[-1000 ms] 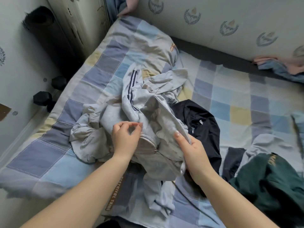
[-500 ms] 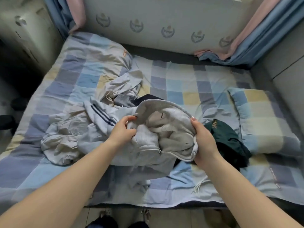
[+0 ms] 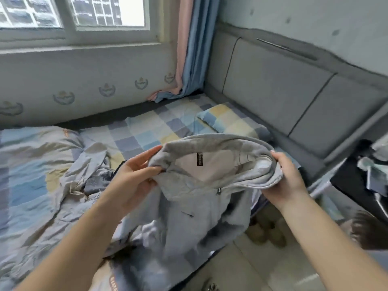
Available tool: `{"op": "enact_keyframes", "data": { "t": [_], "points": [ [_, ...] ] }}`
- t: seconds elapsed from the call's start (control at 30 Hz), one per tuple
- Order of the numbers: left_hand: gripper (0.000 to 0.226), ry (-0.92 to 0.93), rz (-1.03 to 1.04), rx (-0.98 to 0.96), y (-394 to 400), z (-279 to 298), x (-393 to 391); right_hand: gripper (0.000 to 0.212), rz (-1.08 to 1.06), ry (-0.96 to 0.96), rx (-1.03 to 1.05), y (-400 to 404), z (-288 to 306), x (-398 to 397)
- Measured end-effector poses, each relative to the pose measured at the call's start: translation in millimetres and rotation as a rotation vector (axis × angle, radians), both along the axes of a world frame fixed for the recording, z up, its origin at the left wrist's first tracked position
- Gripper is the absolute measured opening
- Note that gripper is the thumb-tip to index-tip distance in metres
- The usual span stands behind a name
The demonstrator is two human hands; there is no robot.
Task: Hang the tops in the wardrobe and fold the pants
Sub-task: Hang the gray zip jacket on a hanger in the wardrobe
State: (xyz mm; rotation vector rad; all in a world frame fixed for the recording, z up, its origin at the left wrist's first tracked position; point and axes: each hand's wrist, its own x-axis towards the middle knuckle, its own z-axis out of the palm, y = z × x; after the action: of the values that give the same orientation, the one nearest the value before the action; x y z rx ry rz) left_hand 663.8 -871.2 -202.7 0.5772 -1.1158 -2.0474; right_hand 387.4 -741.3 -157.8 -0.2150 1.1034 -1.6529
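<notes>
Hanging from both hands above the near edge of the bed, a light grey zip-front fleece sweatshirt (image 3: 189, 215) is held up by its collar, its body drooping toward the floor. The left end of the collar is pinched by the left hand (image 3: 134, 177), thumb over the fabric and fingers curled beneath. The right end is gripped by the right hand (image 3: 285, 181), fingers wrapped round the folded rim. A dark label is seen inside the neck. A blue, grey and yellow checked bedsheet (image 3: 147, 133) covers the bed, with a matching checked pillow (image 3: 228, 120) at the far right beside a grey padded headboard (image 3: 273, 91).
</notes>
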Motion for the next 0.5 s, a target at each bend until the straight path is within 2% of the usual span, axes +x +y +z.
{"op": "enact_keyframes", "data": {
  "t": [0.07,0.2,0.5],
  "points": [
    [0.06,0.003,-0.102,-0.036,7,15,-18,0.033,-0.167,0.065,-0.041,34,12,-6],
    [0.048,0.101,-0.288,-0.085,34,43,-69,0.027,-0.508,0.155,-0.169,108,35,-23],
    [0.033,0.324,-0.587,-0.072,142,101,-214,0.038,-0.808,0.317,-0.297,281,84,-63]
  ]
}}
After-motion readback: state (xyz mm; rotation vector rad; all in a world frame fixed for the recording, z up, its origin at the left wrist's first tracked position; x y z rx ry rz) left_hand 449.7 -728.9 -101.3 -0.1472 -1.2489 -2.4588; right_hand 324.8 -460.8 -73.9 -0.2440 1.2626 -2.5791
